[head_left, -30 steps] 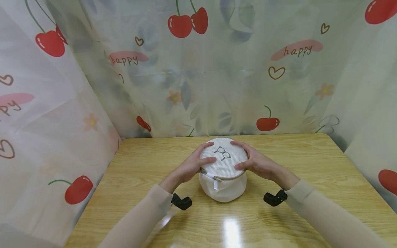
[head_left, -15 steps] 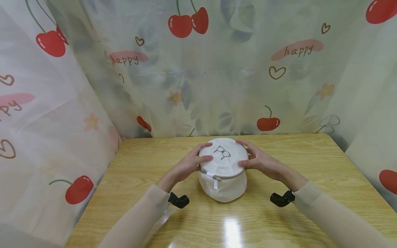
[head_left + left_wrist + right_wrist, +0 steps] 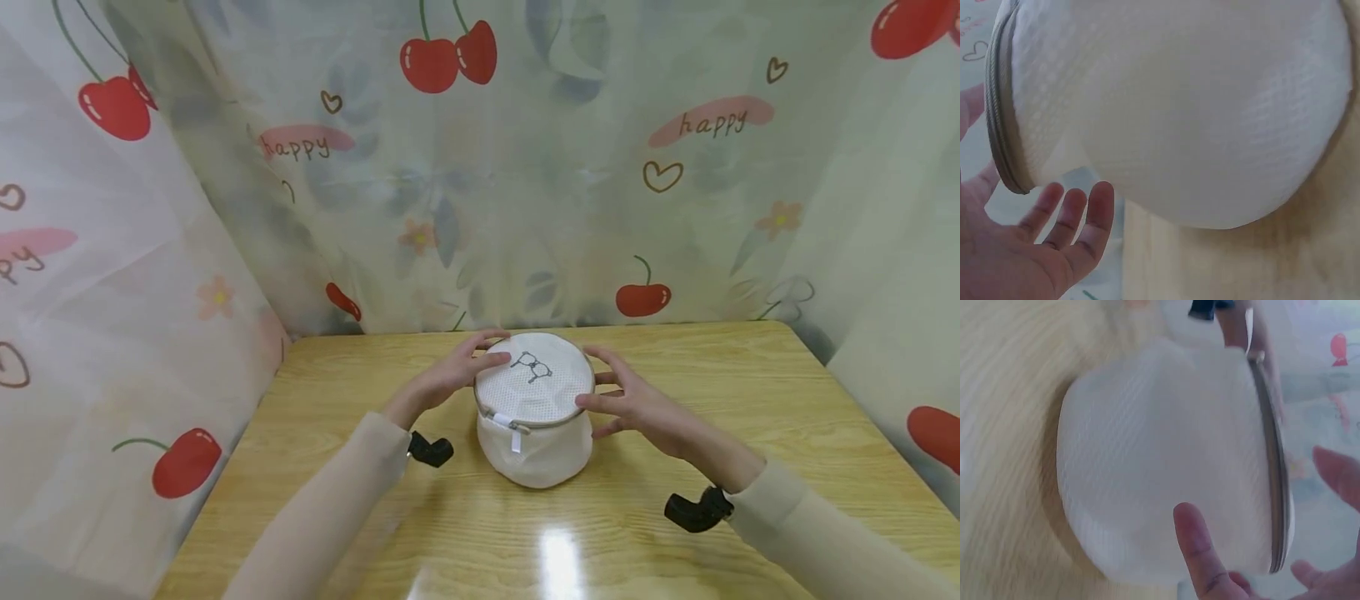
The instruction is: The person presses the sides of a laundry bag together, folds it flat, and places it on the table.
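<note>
A round, cream-white mesh laundry bag (image 3: 534, 458) with a zipped lid stands upright on the table. A dark line drawing (image 3: 531, 367) marks its top, and a white pull tab (image 3: 516, 440) hangs at the front of the zip. My left hand (image 3: 450, 375) is at the left rim, thumb over the lid, and its relaxed fingers show beside the bag (image 3: 1204, 125) in the left wrist view. To the right, my right hand (image 3: 637, 404) has its fingers spread at the rim and side. One finger (image 3: 1197, 550) extends in front of the bag's wall in the right wrist view.
The wood-grain table (image 3: 360, 517) ends at a patterned curtain (image 3: 495, 233) behind, with more curtain on both sides. Black wrist devices (image 3: 431, 450) sit at the sleeve cuffs. Light glares off the table's front.
Both hands have loosened around the bag's rim. My right hand has moved outward to the right with its fingers spreading, while my left has shifted slightly back and left. The bag stays in place.
</note>
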A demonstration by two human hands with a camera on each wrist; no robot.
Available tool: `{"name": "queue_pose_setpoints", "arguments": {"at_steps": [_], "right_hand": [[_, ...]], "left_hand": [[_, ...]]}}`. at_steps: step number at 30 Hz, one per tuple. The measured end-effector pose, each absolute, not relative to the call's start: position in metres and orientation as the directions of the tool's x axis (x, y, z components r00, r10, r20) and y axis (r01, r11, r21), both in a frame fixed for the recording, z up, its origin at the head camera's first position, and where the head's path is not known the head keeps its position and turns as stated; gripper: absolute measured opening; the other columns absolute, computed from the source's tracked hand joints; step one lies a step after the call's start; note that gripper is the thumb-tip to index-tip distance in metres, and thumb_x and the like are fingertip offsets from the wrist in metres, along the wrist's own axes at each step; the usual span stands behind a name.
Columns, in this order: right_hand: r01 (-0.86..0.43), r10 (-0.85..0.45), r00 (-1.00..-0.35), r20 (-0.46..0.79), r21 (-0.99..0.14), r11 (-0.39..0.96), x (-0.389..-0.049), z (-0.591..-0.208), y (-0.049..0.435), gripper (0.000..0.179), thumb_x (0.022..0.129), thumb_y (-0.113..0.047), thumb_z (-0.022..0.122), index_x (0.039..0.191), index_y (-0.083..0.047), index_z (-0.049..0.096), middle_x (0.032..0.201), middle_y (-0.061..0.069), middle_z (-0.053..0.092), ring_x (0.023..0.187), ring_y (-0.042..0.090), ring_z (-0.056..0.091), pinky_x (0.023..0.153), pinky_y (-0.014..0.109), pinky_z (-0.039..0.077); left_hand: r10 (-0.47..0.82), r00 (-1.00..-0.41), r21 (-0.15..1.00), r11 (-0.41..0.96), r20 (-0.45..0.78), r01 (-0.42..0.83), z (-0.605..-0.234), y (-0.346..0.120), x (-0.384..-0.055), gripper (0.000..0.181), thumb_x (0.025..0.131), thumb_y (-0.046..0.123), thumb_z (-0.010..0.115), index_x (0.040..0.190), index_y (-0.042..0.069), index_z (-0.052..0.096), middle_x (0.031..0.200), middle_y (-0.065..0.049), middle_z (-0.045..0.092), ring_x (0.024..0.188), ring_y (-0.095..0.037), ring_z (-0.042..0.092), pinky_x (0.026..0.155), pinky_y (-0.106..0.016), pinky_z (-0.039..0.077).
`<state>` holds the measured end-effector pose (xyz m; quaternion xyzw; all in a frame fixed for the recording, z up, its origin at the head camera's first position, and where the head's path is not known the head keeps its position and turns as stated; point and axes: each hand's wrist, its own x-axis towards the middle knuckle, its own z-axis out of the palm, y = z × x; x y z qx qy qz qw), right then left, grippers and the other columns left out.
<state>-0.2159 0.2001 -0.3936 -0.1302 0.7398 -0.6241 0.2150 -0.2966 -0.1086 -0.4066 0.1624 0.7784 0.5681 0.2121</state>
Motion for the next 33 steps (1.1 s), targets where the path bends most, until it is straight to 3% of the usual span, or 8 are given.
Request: {"name": "queue_pose_setpoints", "arguments": {"at_steps": [5,9,13,16,21,25,33], "right_hand": [[0.144,-0.388,-0.899,-0.200,-0.975,0.170,-0.199,-0.388,0.188,0.095,0.100,-0.026,0.073,0.167,-0.025,0.006,0.159,0.027,0.019,0.128,0.047,0.052,0.081,0.052,0.062],[0.189,-0.337,-0.917,-0.212,-0.977,0.100,-0.185,-0.383,0.176,0.095,0.100,-0.023,0.072,0.167,-0.025,0.005,0.161,0.027,0.010,0.130,0.050,0.050,0.079,0.054,0.062],[0.209,-0.296,-0.934,-0.199,-0.978,-0.005,-0.176,-0.381,0.163,0.093,0.101,-0.018,0.070,0.167,-0.025,0.005,0.162,0.026,0.005,0.133,0.052,0.045,0.081,0.057,0.061],[0.216,-0.279,-0.942,-0.188,-0.973,-0.075,-0.176,-0.383,0.156,0.091,0.101,-0.013,0.069,0.167,-0.025,0.007,0.161,0.024,0.004,0.132,0.048,0.047,0.085,0.057,0.060],[0.219,-0.264,-0.948,-0.179,-0.967,-0.128,-0.180,-0.391,0.150,0.086,0.100,-0.004,0.067,0.167,-0.019,0.015,0.161,0.022,0.006,0.122,0.037,0.057,0.093,0.054,0.058],[0.212,-0.255,-0.950,-0.178,-0.970,-0.115,-0.183,-0.399,0.148,0.082,0.099,0.000,0.067,0.165,-0.012,0.020,0.163,0.021,0.010,0.118,0.031,0.059,0.096,0.049,0.057],[0.224,-0.245,-0.950,-0.196,-0.970,-0.092,-0.193,-0.414,0.142,0.085,0.093,0.013,0.066,0.163,-0.009,0.024,0.159,0.025,0.024,0.112,0.028,0.057,0.087,0.033,0.057]], "left_hand": [[0.545,-0.826,0.912,0.397,-0.146,0.101,-0.401,-0.109,-0.311,0.059,0.104,0.042,0.064,0.157,0.024,0.045,0.160,-0.009,0.038,0.140,-0.033,0.043,0.110,-0.049,0.043],[0.595,-0.786,0.912,0.396,-0.169,0.103,-0.399,-0.108,-0.316,0.057,0.104,0.045,0.063,0.157,0.032,0.047,0.161,-0.003,0.037,0.137,-0.027,0.048,0.107,-0.046,0.047],[0.608,-0.772,0.924,0.376,-0.184,0.075,-0.401,-0.106,-0.315,0.053,0.104,0.044,0.063,0.154,0.038,0.049,0.159,0.001,0.038,0.123,-0.021,0.058,0.096,-0.039,0.053],[0.607,-0.774,0.935,0.351,-0.182,0.055,-0.405,-0.103,-0.314,0.052,0.104,0.043,0.063,0.154,0.039,0.049,0.155,-0.003,0.044,0.110,-0.020,0.064,0.087,-0.034,0.054],[0.632,-0.757,0.957,0.288,-0.167,0.030,-0.411,-0.098,-0.312,0.051,0.107,0.037,0.061,0.156,0.035,0.047,0.147,-0.008,0.052,0.104,-0.018,0.066,0.084,-0.030,0.053],[0.637,-0.753,0.967,0.254,-0.168,-0.001,-0.415,-0.093,-0.309,0.050,0.107,0.035,0.060,0.156,0.033,0.047,0.149,-0.006,0.050,0.105,-0.019,0.066,0.085,-0.029,0.054],[0.643,-0.740,0.974,0.214,-0.196,-0.071,-0.421,-0.087,-0.305,0.055,0.107,0.034,0.061,0.159,0.028,0.044,0.150,-0.009,0.048,0.091,-0.019,0.068,0.073,-0.029,0.057]]}}
